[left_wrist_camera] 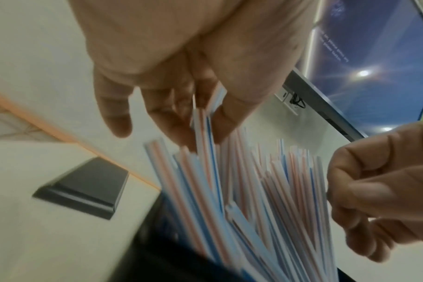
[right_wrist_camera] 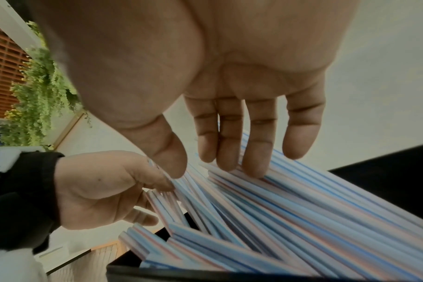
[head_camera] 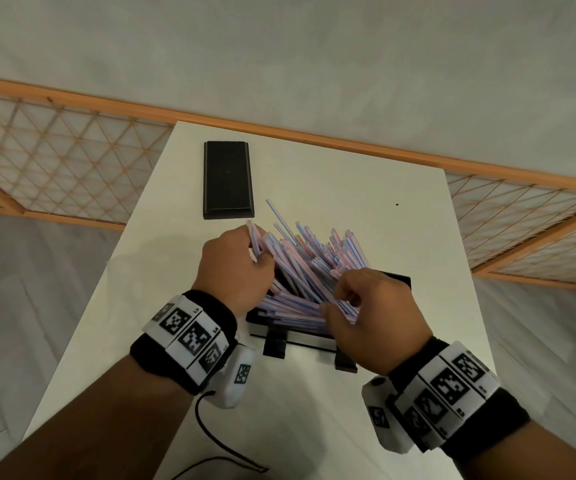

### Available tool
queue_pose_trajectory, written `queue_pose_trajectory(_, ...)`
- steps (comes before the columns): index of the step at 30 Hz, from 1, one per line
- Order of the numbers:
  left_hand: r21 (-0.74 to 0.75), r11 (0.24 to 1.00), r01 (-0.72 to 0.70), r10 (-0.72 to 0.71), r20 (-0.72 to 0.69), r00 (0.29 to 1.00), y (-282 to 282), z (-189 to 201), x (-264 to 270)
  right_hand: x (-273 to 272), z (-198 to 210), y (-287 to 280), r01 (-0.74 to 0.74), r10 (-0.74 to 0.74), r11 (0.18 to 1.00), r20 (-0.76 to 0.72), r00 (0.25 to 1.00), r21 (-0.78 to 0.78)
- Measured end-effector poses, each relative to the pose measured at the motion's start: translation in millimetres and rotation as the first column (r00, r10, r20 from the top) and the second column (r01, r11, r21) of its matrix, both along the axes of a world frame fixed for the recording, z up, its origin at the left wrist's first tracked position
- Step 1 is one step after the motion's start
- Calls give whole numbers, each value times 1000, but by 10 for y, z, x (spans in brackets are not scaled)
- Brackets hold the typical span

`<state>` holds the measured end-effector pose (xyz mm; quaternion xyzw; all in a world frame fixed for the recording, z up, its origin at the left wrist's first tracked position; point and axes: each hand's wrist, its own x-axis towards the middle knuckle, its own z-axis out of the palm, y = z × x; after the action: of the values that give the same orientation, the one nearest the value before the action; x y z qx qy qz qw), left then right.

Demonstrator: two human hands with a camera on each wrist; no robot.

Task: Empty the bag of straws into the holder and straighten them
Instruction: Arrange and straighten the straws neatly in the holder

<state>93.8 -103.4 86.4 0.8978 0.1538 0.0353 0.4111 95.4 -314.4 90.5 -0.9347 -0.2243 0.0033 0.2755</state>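
Observation:
Several striped pink, blue and white straws (head_camera: 300, 268) stand fanned and crossed in a black holder (head_camera: 399, 282) at the middle of the white table (head_camera: 348, 174). My left hand (head_camera: 257, 251) is at the fan's left side. The left wrist view shows the left hand (left_wrist_camera: 200, 114) pinching a few straws (left_wrist_camera: 242, 190) between thumb and fingers. My right hand (head_camera: 345, 296) is over the near right part of the pile. In the right wrist view its fingertips (right_wrist_camera: 254, 167) rest on the straws (right_wrist_camera: 302, 209) above the holder's wall (right_wrist_camera: 387, 171). No bag is in view.
A flat black rectangular piece (head_camera: 227, 180) lies at the table's back left, beyond the straws. A black cable (head_camera: 217, 441) runs over the near table edge below my left wrist. A wooden lattice screen (head_camera: 58, 157) stands behind the table.

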Motion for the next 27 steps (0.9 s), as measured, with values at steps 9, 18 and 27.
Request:
queue_pose_trajectory(9, 156, 984, 81, -103, 138, 985, 47, 41, -11, 90, 0, -17, 21, -19, 999, -61, 998, 34)
queue_pose_trajectory(18, -372, 928, 21, 164, 460, 873, -124, 417, 14, 145, 94, -44, 121, -135, 974, 59, 989, 194)
queue_pose_trajectory(27, -570, 800, 190, 283, 637, 717, -269, 948, 34, 192, -47, -138, 48, -39, 998, -241, 970, 35)
